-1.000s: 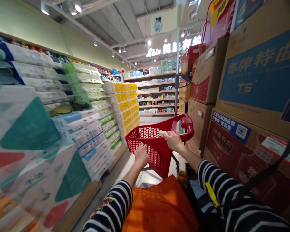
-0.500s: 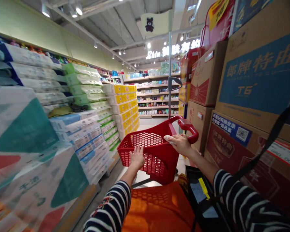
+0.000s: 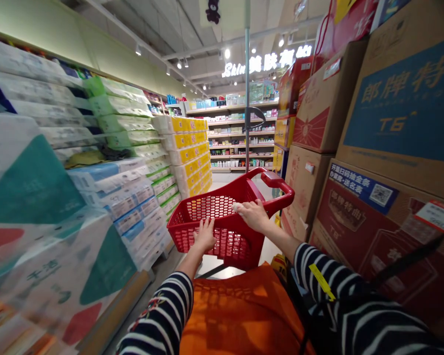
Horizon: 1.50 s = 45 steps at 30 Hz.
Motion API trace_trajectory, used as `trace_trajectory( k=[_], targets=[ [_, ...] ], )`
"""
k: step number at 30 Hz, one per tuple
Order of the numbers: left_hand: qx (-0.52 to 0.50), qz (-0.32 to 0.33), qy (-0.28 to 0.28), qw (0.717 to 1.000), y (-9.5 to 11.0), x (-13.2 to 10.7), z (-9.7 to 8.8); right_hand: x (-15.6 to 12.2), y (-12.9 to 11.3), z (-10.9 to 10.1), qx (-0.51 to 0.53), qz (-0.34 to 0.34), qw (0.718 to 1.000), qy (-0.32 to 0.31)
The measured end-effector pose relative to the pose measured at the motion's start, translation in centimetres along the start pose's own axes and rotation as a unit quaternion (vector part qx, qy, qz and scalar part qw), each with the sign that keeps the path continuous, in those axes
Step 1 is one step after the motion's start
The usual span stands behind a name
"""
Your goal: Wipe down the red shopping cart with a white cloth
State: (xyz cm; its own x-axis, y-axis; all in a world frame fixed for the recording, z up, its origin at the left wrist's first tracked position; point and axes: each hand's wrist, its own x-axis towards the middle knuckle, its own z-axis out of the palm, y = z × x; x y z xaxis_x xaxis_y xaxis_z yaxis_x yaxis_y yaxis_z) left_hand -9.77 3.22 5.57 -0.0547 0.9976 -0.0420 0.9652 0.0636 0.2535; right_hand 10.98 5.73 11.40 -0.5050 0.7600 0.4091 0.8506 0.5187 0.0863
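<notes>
Two bare hands on one red plastic shopping basket (image 3: 222, 204), its mesh walls and looped handle (image 3: 277, 180) at frame centre. Left hand (image 3: 204, 235): open, fingers spread, resting on the near rim. Right hand (image 3: 253, 216): curved over the rim, apparently gripping it, with one small pale item (image 3: 237, 207) at the fingertips, too small to identify. Basket position: directly ahead of the wearer, touching both hands.

Surroundings, by clock face from the basket:
- 6 o'clock: orange bag (image 3: 240, 315), just below the basket.
- 9 o'clock: stacked wrapped tissue packs (image 3: 33, 197), smeared by motion blur, the one sign of movement at this instant.
- 11 o'clock: yellow-banded packs (image 3: 187, 148).
- 12 o'clock: metal pole (image 3: 247, 88), with lit shelves of boxed goods (image 3: 240, 138) beyond.
- 3 o'clock: printed cardboard cartons (image 3: 399, 108), stacked high.
</notes>
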Motion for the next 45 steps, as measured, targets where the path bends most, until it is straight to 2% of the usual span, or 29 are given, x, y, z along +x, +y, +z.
trace_trajectory(
  k=[3, 5, 7, 9, 12, 15, 18, 20, 21, 24, 27, 29, 31, 36, 38, 40, 45],
  targets=[
    [-0.005, 0.003, -0.008, 1.0, -0.3, 0.0, -0.2, 1.1, -3.5, 2.1, -0.001, -0.026, 1.0, -0.009],
    [-0.002, 0.007, -0.007, 1.0, -0.5, 0.0, -0.3, 1.3, -4.2, 2.9, -0.005, -0.031, 1.0, -0.005],
    [-0.002, 0.009, -0.004, 1.0, -0.6, -0.1, -0.4, 1.0, -3.2, 2.9, -0.015, -0.026, 1.0, 0.001],
    [-0.004, 0.012, -0.003, 1.0, -0.7, -0.2, -0.5, 0.3, -1.2, 2.1, -0.028, -0.009, 0.999, 0.017],
    [-0.01, 0.002, 0.0, 1.0, -0.2, -0.2, -0.9, -0.8, 1.5, 0.9, -0.036, 0.031, 0.996, 0.073],
    [-0.027, 0.005, 0.061, 0.998, 1.8, -0.2, -1.7, -1.2, 1.4, 1.3, -0.026, 0.054, 0.99, 0.125],
    [-0.077, 0.095, 0.158, 0.98, 5.3, 0.0, -2.5, -0.7, -0.5, 2.9, 0.013, 0.043, 0.988, 0.15],
    [-0.128, 0.142, 0.161, 0.968, 7.6, 0.3, -2.7, -0.5, -1.3, 3.4, 0.05, 0.041, 0.985, 0.158],
    [-0.156, 0.144, 0.15, 0.966, 8.6, 0.5, -2.7, -0.5, -1.4, 3.4, 0.065, 0.041, 0.984, 0.162],
    [-0.205, 0.108, 0.134, 0.964, 10.7, 1.3, -2.2, -1.0, -0.1, 2.6, 0.081, 0.037, 0.978, 0.189],
    [-0.168, 0.09, 0.176, 0.966, 11.8, 2.1, -1.6, -1.8, 1.6, 1.9, 0.064, 0.044, 0.975, 0.206],
    [-0.121, 0.093, 0.199, 0.968, 11.5, 2.4, -1.2, -2.1, 2.3, 1.8, 0.055, 0.05, 0.978, 0.195],
    [-0.073, 0.095, 0.202, 0.972, 9.9, 2.6, -0.9, -2.3, 2.8, 1.8, 0.05, 0.044, 0.982, 0.177],
    [0.022, 0.044, 0.206, 0.977, 1.7, 2.8, 0.0, -2.6, 3.4, 1.5, 0.051, 0.034, 0.986, 0.153],
    [0.037, 0.032, 0.211, 0.976, -0.3, 2.8, 0.3, -2.7, 3.2, 1.4, 0.054, 0.053, 0.985, 0.157],
    [0.046, 0.049, 0.217, 0.974, -0.1, 2.8, 0.6, -2.5, 2.4, 1.5, 0.055, 0.072, 0.983, 0.158],
    [0.052, 0.118, 0.217, 0.968, 3.6, 2.6, 1.1, -1.8, -0.3, 2.2, 0.058, 0.047, 0.991, 0.108]
  ],
)
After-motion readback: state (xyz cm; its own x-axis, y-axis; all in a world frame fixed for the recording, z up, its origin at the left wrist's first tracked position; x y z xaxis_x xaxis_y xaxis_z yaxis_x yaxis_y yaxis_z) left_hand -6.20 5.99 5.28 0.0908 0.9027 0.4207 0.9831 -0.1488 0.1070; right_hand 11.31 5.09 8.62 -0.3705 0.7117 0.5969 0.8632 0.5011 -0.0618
